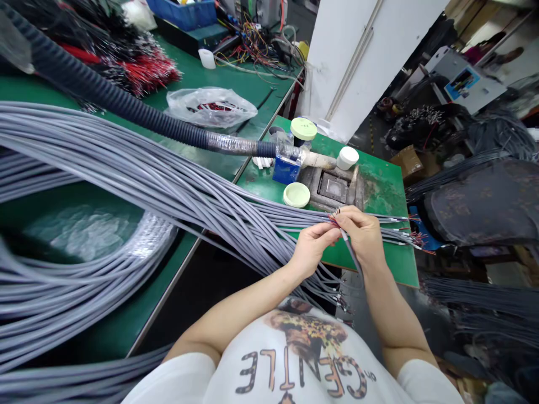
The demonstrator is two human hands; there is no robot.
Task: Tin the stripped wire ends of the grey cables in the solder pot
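Between my two hands is the stripped end of a grey cable (352, 256), its thin red and dark wires fanned out at the fingertips. My right hand (365, 233) is closed around this end, with the grey sheath hanging down below the fingers. From the left, my left hand (314, 245) pinches at the fine wires. A thick bundle of grey cables (202, 185) runs from the left across the bench and passes behind both hands. Further right, several stripped cable ends (415, 240) show reddish wires near the board's edge.
A soldering pot (334, 186) stands on the green board (385, 196), beside a white jar (347, 157), a pale green lid (296, 194) and a blue box (287, 168). A ribbed hose (168, 126) crosses above the cables. A plastic bag (213, 106) lies behind.
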